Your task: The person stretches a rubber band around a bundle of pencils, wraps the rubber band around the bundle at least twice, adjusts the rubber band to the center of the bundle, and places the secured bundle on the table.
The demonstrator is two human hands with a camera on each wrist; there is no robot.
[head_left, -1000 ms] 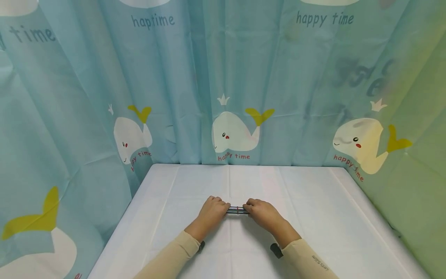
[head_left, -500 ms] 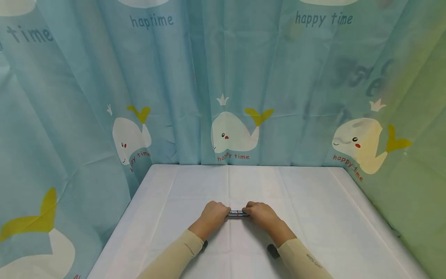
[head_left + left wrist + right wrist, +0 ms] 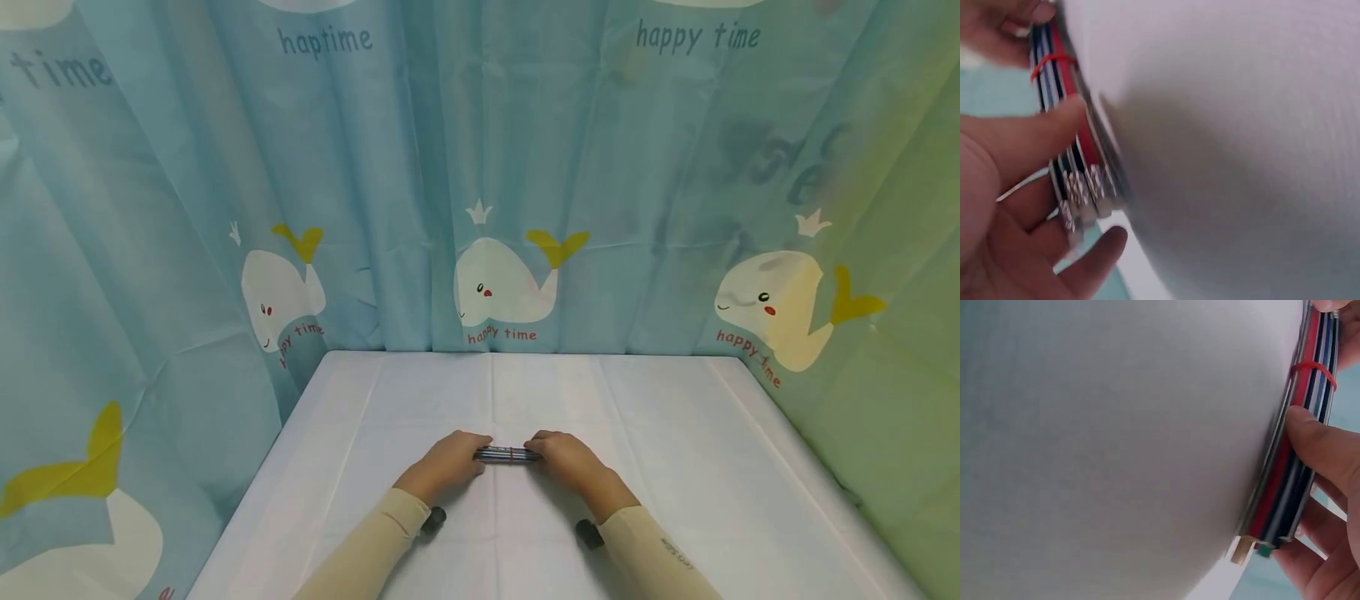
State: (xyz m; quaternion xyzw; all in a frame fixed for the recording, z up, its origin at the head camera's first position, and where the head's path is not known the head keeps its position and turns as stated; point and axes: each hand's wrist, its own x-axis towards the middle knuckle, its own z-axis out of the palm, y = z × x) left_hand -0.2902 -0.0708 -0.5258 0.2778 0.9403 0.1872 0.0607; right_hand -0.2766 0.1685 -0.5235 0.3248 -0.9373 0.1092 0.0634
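Observation:
A bundle of pencils [image 3: 504, 455] lies crosswise between both hands, just over or on the white tabletop; which I cannot tell. Round its middle goes a thin red rubber band [image 3: 1314, 366]. My left hand [image 3: 448, 460] pinches the end with metal ferrules and erasers [image 3: 1088, 209], thumb across the front and fingers behind. At the opposite end, my right hand [image 3: 572, 460] grips the pencils between thumb and fingers, their flat ends [image 3: 1244, 549] sticking out past it. One pencil is red, others dark with pale stripes.
A white cloth [image 3: 637, 417] with fold lines covers the table. Behind and along both sides hangs a blue-green curtain [image 3: 405, 167] printed with whales. Dark wrist-camera mounts [image 3: 589, 534] sit under both beige sleeves.
My left hand has shifted a little left along the bundle, its fingers opened somewhat, so more of the pencils shows. The right hand has stayed nearly in place. Both hands are slightly nearer than at first.

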